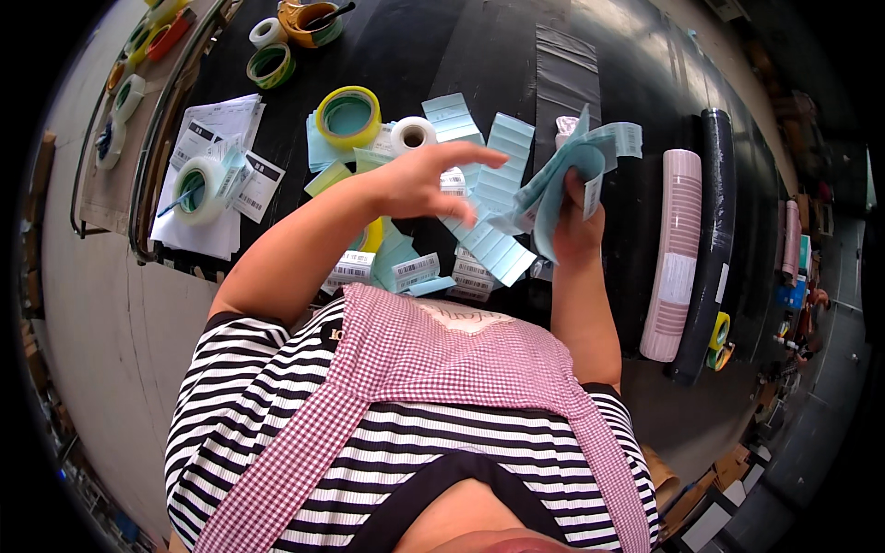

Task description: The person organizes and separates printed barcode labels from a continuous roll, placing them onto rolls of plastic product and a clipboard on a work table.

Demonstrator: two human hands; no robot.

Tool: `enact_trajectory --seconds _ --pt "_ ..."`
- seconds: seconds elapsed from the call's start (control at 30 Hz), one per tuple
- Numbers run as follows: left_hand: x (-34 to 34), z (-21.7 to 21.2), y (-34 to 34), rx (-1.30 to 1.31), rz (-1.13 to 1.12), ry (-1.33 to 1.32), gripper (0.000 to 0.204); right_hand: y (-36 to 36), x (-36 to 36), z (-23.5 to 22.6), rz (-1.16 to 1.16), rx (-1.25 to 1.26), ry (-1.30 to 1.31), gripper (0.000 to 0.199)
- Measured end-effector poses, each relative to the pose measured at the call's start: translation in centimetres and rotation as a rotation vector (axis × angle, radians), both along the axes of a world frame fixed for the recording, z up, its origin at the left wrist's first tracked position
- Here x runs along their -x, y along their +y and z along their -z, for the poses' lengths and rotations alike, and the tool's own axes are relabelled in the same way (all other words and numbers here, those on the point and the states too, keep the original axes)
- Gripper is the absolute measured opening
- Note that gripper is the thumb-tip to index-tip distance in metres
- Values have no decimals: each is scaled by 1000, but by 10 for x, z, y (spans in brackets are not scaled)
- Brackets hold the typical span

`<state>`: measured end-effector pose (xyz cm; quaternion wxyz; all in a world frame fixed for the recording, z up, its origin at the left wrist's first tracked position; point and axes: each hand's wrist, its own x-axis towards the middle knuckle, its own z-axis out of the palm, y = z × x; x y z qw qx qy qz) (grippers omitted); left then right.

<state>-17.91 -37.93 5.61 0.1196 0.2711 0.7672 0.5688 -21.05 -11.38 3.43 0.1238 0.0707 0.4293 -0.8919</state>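
My right hand [581, 214] grips a bunch of pale blue label strips [548, 198], some with printed barcodes; the strips fan out above and to the left of the fingers. My left hand [442, 177] hovers over the table with thumb and fingers spread, holding nothing. Beneath it lie more blue label strips [502, 166], folded in short segments. Close to the left wrist stands a small white roll [413, 135] with a dark core. Several barcode labels [417, 270] lie near the table's front edge, partly hidden by my left arm.
A yellow tape roll [348, 117] sits left of the strips. Farther left, a clear tape roll [197, 191] rests on white papers [198, 241]. On the right lie a pink-striped roll [671, 253] and a black roll [705, 244]. A brown container [312, 23] stands far back.
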Motion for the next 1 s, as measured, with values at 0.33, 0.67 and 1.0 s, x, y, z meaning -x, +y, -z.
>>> enact_trajectory --seconds 0.33,0.67,1.0 --pt "1 27 33 357 -363 -229 41 33 12 -83 -129 319 280 19" --pt "-6 -31 24 185 -197 -453 57 69 68 -25 445 83 -18 26" --pt "-14 -52 -30 -112 -8 -441 51 81 64 -9 248 200 -110 25"
